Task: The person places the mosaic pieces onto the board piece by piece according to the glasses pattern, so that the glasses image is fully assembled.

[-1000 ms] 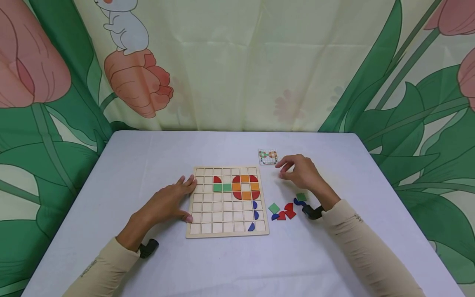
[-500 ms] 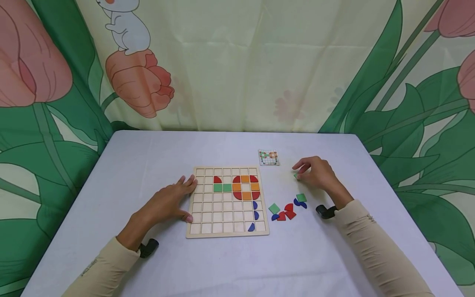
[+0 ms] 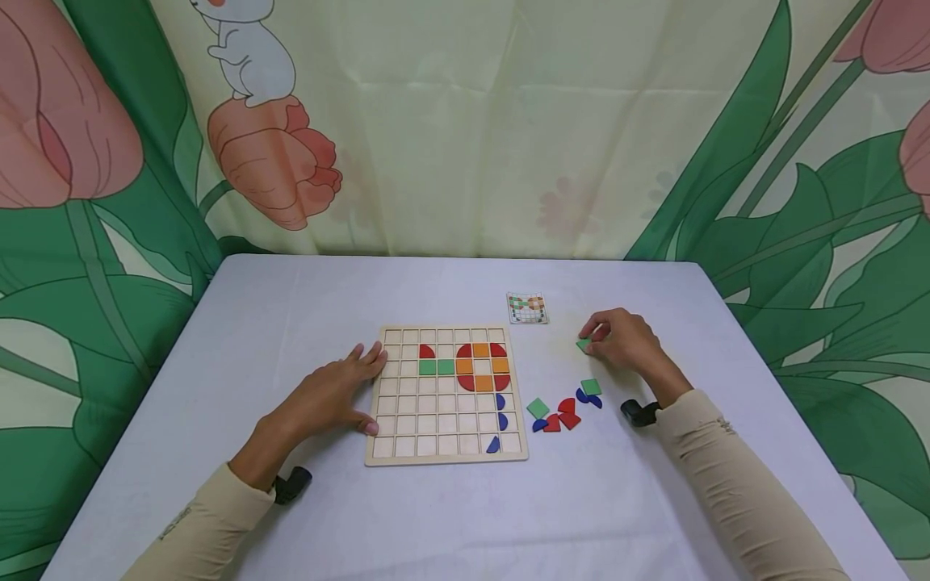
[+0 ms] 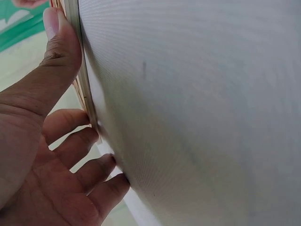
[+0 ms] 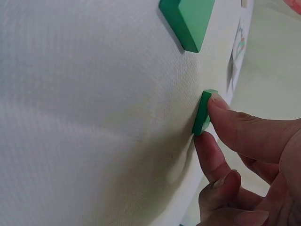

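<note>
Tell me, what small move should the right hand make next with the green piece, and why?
Probably lift it clear of the table. The right hand pinches the green square piece by its edges, but the piece still touches the white table, apart from the wooden board. The left hand rests flat at the board's edge and steadies it, and many squares there are free.

White-clothed table (image 3: 450, 516), curtain backdrop (image 3: 465, 145) printed with green leaves, pink tulips, a white cartoon rabbit (image 3: 243, 48), even light
</note>
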Motion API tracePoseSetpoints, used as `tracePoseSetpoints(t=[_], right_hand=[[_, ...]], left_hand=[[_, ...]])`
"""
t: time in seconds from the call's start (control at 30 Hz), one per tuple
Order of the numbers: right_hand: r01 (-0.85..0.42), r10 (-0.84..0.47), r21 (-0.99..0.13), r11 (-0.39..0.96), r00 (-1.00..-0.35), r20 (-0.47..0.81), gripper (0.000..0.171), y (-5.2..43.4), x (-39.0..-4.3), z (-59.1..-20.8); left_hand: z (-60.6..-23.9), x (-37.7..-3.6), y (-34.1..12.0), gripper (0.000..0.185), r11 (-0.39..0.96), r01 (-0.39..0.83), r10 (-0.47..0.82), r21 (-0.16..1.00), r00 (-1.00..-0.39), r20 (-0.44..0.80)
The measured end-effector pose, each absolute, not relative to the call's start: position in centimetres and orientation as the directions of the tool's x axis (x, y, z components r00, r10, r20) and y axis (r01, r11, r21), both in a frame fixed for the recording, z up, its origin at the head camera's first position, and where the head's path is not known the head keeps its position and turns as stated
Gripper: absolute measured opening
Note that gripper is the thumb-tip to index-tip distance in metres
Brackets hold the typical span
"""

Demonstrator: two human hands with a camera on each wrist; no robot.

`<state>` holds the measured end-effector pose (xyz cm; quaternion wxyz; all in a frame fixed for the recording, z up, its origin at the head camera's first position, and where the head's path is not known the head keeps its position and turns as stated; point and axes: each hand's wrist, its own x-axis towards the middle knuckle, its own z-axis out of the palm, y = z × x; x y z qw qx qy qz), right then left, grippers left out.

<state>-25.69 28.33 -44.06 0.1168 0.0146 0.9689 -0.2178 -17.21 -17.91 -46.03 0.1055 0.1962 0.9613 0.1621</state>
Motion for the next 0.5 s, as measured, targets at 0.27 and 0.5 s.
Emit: tracePoseSetpoints(t=[0.27, 0.5], right_hand=[[0.036, -0.066, -0.424, 0.905, -0.973, -0.222, 0.019, 28.0, -25.9, -44.5], [-0.008, -0.110, -0.466, 0.885, -0.975, -0.192, 0.014, 26.4, -25.7, -44.4]], left_hand=[[-46.0, -17.3, -17.9, 0.120, 0.857, 0.361, 0.430, 0.369, -0.894, -0.125], [-46.1, -17.3, -17.9, 0.120, 0.857, 0.362, 0.430, 0.367, -0.895, -0.122]])
